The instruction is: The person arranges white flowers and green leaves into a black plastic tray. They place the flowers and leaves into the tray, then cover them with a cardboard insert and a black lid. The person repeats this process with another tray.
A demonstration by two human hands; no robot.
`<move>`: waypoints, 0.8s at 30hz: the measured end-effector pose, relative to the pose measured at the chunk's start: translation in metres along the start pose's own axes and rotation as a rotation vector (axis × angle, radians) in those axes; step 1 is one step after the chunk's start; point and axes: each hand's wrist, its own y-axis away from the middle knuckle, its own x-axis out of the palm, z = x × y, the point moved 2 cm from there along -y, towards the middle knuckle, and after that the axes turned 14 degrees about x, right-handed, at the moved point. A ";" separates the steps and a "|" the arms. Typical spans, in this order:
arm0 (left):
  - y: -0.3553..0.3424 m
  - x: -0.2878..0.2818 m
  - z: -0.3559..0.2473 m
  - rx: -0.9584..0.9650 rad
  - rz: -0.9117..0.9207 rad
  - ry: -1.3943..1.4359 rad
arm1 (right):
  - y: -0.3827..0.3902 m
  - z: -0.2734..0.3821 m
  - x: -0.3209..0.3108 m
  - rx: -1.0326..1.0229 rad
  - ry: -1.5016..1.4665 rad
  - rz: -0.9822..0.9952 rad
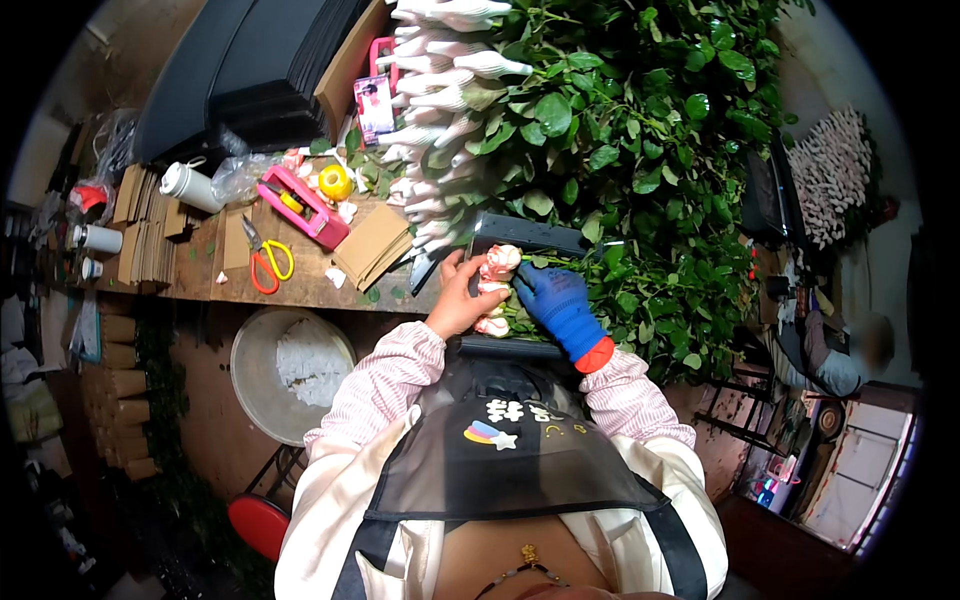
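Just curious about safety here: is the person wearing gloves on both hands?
No: only the right hand wears a blue glove, while the left hand is bare on the pale rosebuds.

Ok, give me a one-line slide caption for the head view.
Bare left hand and blue-gloved right hand hold pale rose heads beside heaped green foliage.

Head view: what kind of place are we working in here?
Most likely a flower-packing workshop. A big heap of leafy rose stems covers the wooden bench, a row of white-sleeved buds lies beside it, and the left hand and blue-gloved right hand handle pink rosebuds.
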 end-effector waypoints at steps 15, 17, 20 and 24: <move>-0.017 0.002 -0.004 0.045 -0.117 -0.019 | 0.008 0.005 -0.036 0.028 -0.081 -0.178; -0.017 0.000 -0.007 0.046 -0.108 -0.011 | -0.001 0.005 -0.027 0.006 0.007 -0.151; -0.018 0.000 -0.003 0.063 -0.102 -0.038 | -0.007 0.011 -0.035 -0.002 0.126 -0.094; -0.017 0.002 -0.002 0.078 -0.140 -0.031 | -0.012 0.013 -0.032 -0.042 0.168 -0.114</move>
